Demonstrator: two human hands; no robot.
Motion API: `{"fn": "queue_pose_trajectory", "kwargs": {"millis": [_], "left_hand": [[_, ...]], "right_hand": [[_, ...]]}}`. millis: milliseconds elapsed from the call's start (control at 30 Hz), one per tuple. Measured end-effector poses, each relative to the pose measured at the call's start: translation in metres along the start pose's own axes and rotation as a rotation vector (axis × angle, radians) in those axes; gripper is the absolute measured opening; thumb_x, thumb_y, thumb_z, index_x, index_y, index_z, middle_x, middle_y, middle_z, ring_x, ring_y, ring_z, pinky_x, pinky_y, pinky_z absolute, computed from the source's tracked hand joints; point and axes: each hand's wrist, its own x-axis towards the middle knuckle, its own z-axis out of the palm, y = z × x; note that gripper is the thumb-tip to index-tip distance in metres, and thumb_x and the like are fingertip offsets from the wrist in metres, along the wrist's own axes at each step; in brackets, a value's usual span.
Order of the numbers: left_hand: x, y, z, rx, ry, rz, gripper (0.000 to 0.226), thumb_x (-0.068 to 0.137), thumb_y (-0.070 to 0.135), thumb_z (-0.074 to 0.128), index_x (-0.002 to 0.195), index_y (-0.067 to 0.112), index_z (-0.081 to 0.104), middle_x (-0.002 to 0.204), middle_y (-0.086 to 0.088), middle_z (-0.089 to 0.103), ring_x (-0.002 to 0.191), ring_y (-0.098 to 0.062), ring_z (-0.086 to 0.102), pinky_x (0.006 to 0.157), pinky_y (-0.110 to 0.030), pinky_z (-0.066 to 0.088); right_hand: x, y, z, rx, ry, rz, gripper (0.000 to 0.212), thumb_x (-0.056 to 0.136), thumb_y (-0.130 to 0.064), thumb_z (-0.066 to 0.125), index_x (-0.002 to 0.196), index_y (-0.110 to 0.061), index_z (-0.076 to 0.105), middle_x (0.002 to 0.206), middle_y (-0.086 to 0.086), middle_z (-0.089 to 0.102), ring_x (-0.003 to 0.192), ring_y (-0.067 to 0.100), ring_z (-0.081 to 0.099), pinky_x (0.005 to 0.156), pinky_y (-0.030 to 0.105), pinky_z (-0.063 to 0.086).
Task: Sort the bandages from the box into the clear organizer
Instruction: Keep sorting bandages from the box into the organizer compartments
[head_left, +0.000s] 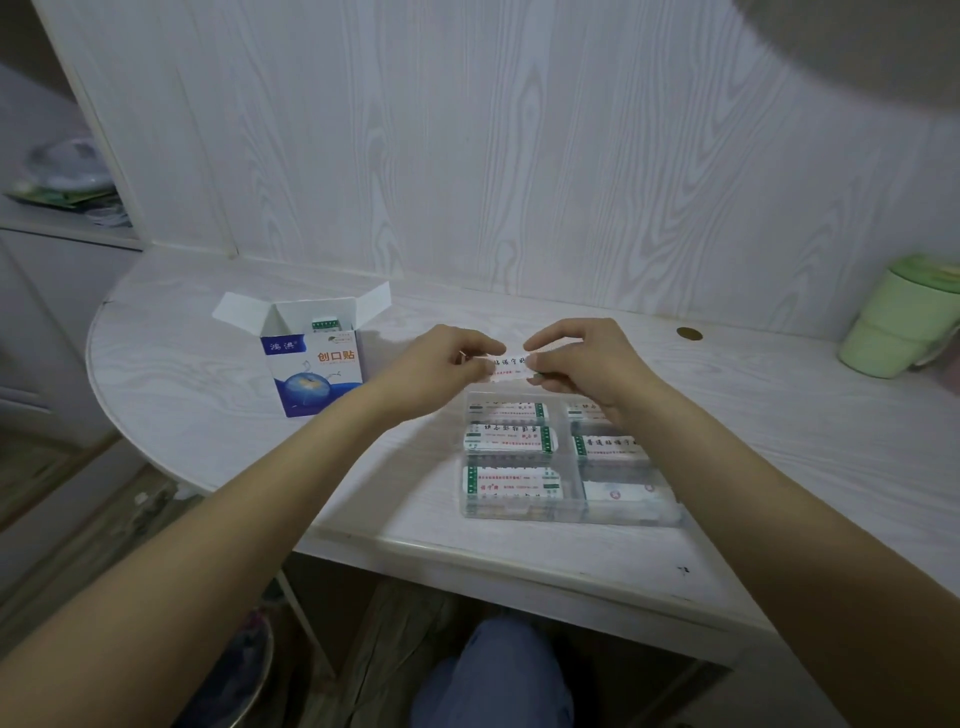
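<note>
White bandage (508, 368) pinched at each end by left hand (445, 364) and right hand (582, 358), above organizer (519, 512); box (311, 364) open.

Both hands raised together, fingertips facing.
Bare forearms reach forward and converge; the left hand (441, 358) and the right hand (582, 358) each pinch with curled fingers and thumb, knuckles up.
</note>
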Motion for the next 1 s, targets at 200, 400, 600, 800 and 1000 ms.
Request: {"fn": "queue_pose_trajectory", "kwargs": {"millis": [200,400,600,800,1000], "left_hand": [[0.012,-0.007,0.008,0.176,0.043,-0.047,0.013,0.083,0.015,0.071,0.097,0.014,0.072,0.09,0.0,0.069,0.076,-0.009,0.056,0.059,-0.005,0.037],[0.021,-0.006,0.014,0.46,-0.038,-0.032,0.022,0.083,0.018,0.072,0.105,0.015,0.07,0.101,0.0,0.069,0.077,-0.009,0.051,0.072,-0.022,0.04],[0.02,-0.009,0.009,0.583,-0.037,-0.043,0.016,0.082,0.029,0.072,0.097,0.022,0.071,0.099,0.005,0.068,0.093,-0.016,0.059,0.075,-0.028,0.043],[0.022,-0.009,0.01,0.656,-0.117,-0.064,0.017,0.085,0.033,0.069,0.098,0.024,0.074,0.1,0.003,0.067,0.097,-0.019,0.058,0.076,-0.029,0.041],[0.021,-0.01,0.009,0.623,-0.112,-0.069,0.021,0.083,0.034,0.07,0.098,0.019,0.072,0.094,0.004,0.058,0.097,-0.02,0.057,0.083,-0.034,0.047]], "right_hand": [[0.004,0.01,-0.001,-0.409,0.053,-0.061,0.007,0.08,-0.005,0.074,0.076,-0.01,0.07,0.071,0.007,0.067,0.057,0.011,0.063,0.048,0.012,0.046],[0.01,0.019,0.01,-0.766,0.0,-0.141,0.007,0.083,-0.005,0.068,0.084,-0.011,0.069,0.086,0.009,0.065,0.073,0.02,0.063,0.066,0.028,0.054],[0.014,0.021,0.014,-0.974,-0.024,-0.166,0.013,0.085,-0.007,0.066,0.096,-0.009,0.071,0.099,0.012,0.067,0.088,0.028,0.064,0.079,0.039,0.055],[0.015,0.02,0.018,-1.094,-0.061,-0.132,0.014,0.085,-0.008,0.064,0.098,-0.006,0.068,0.096,0.011,0.068,0.086,0.027,0.064,0.073,0.035,0.055],[0.015,0.017,0.017,-1.068,-0.082,-0.13,0.014,0.084,-0.011,0.067,0.096,-0.005,0.071,0.096,0.01,0.069,0.09,0.025,0.064,0.078,0.038,0.055]]}}
